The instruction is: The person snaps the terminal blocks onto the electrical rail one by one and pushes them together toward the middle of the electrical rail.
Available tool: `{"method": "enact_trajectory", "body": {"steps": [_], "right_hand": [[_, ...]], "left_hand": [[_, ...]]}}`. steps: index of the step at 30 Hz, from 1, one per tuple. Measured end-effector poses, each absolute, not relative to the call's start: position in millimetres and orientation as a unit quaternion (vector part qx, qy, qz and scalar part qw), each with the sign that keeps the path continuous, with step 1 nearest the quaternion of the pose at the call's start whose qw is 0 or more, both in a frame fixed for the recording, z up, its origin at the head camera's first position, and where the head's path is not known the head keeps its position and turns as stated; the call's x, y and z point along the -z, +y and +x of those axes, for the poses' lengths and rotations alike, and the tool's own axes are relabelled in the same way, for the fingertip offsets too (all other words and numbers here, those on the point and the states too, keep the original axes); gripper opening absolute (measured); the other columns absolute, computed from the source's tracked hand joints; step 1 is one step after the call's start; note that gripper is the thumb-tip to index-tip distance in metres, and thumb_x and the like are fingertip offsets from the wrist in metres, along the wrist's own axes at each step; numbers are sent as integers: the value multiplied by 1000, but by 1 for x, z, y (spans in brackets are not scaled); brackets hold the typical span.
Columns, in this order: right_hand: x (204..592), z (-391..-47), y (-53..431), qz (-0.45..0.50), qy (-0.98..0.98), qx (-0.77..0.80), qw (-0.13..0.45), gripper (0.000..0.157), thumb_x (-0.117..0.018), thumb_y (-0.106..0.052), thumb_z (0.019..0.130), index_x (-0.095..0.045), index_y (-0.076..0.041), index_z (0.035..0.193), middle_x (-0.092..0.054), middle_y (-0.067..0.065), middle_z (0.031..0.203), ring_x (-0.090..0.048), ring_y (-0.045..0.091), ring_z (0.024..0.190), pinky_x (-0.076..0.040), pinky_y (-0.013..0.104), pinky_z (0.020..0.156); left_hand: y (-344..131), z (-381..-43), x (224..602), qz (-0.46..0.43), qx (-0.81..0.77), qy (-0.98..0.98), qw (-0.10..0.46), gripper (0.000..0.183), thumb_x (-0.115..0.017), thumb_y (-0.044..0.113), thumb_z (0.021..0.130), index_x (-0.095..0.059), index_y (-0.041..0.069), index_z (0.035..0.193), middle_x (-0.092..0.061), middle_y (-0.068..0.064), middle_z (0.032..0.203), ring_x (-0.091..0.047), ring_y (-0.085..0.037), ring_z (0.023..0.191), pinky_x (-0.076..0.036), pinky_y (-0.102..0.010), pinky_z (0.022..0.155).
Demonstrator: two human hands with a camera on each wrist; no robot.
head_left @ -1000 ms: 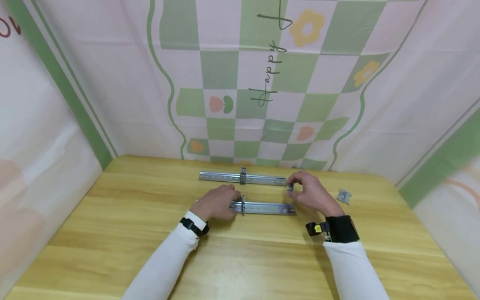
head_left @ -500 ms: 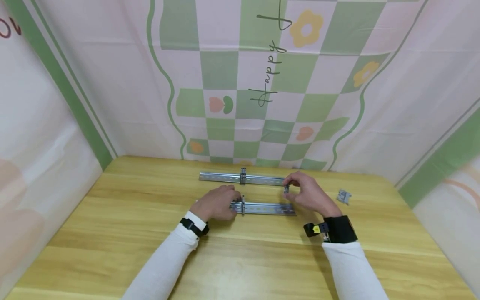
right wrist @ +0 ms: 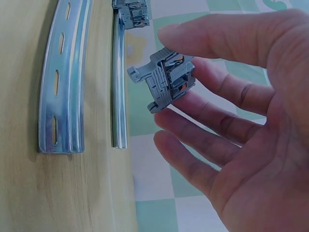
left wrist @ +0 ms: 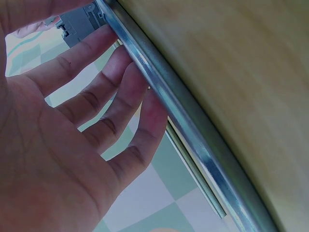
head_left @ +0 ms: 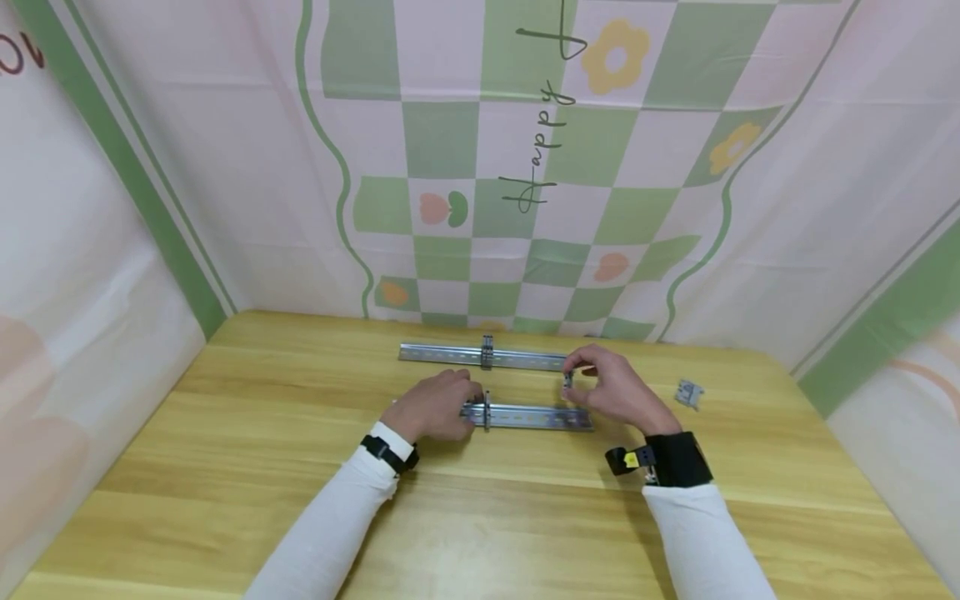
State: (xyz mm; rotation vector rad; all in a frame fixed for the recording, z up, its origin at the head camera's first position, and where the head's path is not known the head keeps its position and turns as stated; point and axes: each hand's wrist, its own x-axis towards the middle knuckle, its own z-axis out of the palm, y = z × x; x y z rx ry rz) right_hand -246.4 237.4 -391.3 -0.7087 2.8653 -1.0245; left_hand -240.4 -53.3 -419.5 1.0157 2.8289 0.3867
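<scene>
My left hand [head_left: 431, 407] holds the left part of the nearer slotted metal DIN rail [head_left: 540, 417]. In the left wrist view its fingertips [left wrist: 154, 104] lie against the edge of that rail. One thin grey terminal block [head_left: 487, 411] stands on the rail just right of this hand. Between thumb and fingers, my right hand [head_left: 611, 390] pinches another grey terminal block [right wrist: 166, 79], raised off the table between the two rails near their right ends. Its clip feet face the rails in the right wrist view.
A second DIN rail [head_left: 442, 353] lies farther back, parallel to the first, with a group of grey terminal blocks [head_left: 487, 352] at its middle. A loose grey terminal block [head_left: 688, 393] lies flat on the wooden table [head_left: 480, 533] at right. Behind hangs a checkered cloth [head_left: 570, 150].
My right hand has moved a little to the left with the terminal block in it. The left hand stays where it was on the nearer rail.
</scene>
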Motion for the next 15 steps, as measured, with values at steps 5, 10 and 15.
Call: {"method": "enact_trajectory", "body": {"steps": [5, 10, 15], "right_hand": [[391, -247, 236, -229, 913, 337, 11, 31, -69, -19, 79, -57, -8, 106, -55, 4, 105, -52, 28, 104, -40, 43, 91], [391, -247, 234, -222, 912, 343, 18, 35, -70, -19, 78, -55, -8, 108, -55, 4, 104, -53, 30, 105, -39, 44, 92], [392, -248, 231, -206, 913, 350, 28, 45, -72, -20, 76, -51, -8, 114, -56, 8, 109, -53, 31, 108, -40, 44, 92]], "left_hand": [[-53, -240, 419, 336, -127, 932, 56, 42, -63, 28, 76, -62, 15, 115, -53, 5, 98, -47, -12, 86, -42, -25, 72], [-53, -240, 419, 335, -128, 932, 56, 42, -64, 28, 76, -62, 15, 115, -52, 6, 97, -47, -11, 86, -41, -25, 71], [-53, -240, 420, 333, -130, 932, 56, 42, -64, 29, 76, -62, 15, 115, -52, 6, 97, -47, -12, 86, -42, -25, 72]]}}
